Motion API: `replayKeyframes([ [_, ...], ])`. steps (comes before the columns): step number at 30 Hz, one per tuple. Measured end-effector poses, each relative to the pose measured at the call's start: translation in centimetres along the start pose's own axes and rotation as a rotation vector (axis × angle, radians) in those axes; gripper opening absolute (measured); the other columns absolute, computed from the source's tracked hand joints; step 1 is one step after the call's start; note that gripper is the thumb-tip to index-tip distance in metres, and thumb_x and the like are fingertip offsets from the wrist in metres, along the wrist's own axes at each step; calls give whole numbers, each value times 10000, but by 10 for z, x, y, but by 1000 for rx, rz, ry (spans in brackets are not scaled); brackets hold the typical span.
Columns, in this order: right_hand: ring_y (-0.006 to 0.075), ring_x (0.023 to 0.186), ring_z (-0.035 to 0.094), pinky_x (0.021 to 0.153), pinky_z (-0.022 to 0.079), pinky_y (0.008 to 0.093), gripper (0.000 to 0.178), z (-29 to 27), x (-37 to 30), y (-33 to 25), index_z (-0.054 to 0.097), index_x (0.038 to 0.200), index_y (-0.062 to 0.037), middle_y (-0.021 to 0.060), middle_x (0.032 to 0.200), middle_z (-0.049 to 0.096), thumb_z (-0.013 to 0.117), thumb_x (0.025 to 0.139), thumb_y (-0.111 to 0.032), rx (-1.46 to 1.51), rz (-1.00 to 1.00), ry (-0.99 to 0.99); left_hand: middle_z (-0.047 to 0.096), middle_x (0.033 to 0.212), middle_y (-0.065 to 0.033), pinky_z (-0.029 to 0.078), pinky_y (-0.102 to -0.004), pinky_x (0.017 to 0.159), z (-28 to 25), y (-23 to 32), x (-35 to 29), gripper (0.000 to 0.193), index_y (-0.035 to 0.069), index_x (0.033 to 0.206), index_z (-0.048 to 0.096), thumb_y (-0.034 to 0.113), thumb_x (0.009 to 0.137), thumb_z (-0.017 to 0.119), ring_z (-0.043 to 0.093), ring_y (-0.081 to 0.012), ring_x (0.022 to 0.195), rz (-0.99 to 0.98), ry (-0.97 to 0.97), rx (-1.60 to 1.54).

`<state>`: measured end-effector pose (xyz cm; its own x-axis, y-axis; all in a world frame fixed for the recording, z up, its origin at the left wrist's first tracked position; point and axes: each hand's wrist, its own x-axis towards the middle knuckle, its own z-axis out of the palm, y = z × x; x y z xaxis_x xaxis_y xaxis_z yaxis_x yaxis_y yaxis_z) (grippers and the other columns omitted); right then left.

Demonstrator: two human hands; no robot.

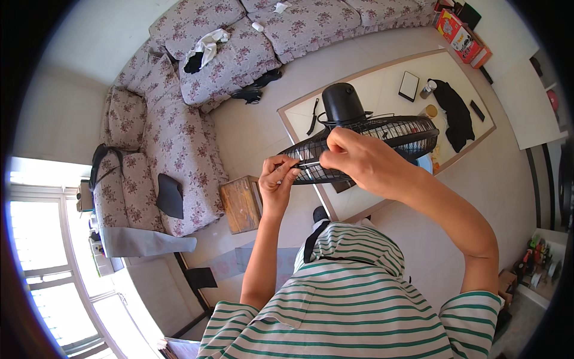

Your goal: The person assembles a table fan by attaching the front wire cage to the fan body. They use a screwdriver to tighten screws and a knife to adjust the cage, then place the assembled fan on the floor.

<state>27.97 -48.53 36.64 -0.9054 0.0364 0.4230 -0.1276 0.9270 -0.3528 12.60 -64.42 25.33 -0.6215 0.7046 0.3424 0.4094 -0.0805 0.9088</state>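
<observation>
Right hand point(362, 160) clenched on thin silver metal shaft point(311, 163), left hand point(277, 178) pinching rim of black round wire fan cage point(406, 133)

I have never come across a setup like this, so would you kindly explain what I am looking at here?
There is no machine: these are a person's bare hands, seen from above by a wide fisheye camera worn on the head, which bends straight edges. The right hand holds a thin, pale, straight rod against a black fan with a round wire cage. The left hand pinches at the cage's edge by the rod's far end; exactly what it grips is hidden. Beyond, a low cream-topped table with brown edging bears a crumpled black cloth, among other things.
</observation>
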Motion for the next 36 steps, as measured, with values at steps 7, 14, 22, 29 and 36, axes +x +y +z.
replayKeyframes([
  [7, 214, 526, 596, 487, 483, 306, 264, 3, 3, -7, 504, 816, -44, 43, 581, 541, 567, 867, -294, -287, 292, -149, 573, 929, -37, 442, -235, 691, 0, 1, 1, 184, 20, 939, 687, 17, 756, 693, 533, -130, 829, 14, -11, 18],
  [14, 207, 593, 563, 499, 464, 328, 220, 7, -1, -2, 464, 767, -52, 64, 660, 486, 636, 802, -184, -125, 108, 55, 556, 959, -32, 426, -215, 716, -2, -2, -2, 167, -7, 957, 672, 19, 792, 664, 519, -104, 846, -13, -27, -5],
  [22, 183, 634, 515, 498, 453, 316, 196, 8, -2, 7, 442, 769, -67, 52, 747, 399, 635, 734, -69, -115, -122, 83, 563, 957, -34, 432, -225, 722, -3, -2, -1, 171, 1, 952, 675, 24, 782, 673, 528, -118, 850, 28, -26, 9],
  [29, 170, 613, 537, 486, 455, 290, 191, 9, -4, 11, 443, 766, -75, 42, 717, 429, 632, 735, -81, -165, -136, 116, 560, 961, -33, 423, -219, 732, -2, -3, 0, 167, -9, 952, 671, 40, 792, 671, 521, -113, 857, 29, -38, 16],
  [36, 209, 497, 574, 468, 473, 292, 254, 5, -6, -2, 505, 781, -55, 38, 572, 532, 586, 847, -286, -241, 138, -20, 573, 920, -38, 446, -239, 696, 0, -1, 1, 169, 16, 929, 684, 20, 761, 689, 537, -133, 830, 26, -11, 17],
])
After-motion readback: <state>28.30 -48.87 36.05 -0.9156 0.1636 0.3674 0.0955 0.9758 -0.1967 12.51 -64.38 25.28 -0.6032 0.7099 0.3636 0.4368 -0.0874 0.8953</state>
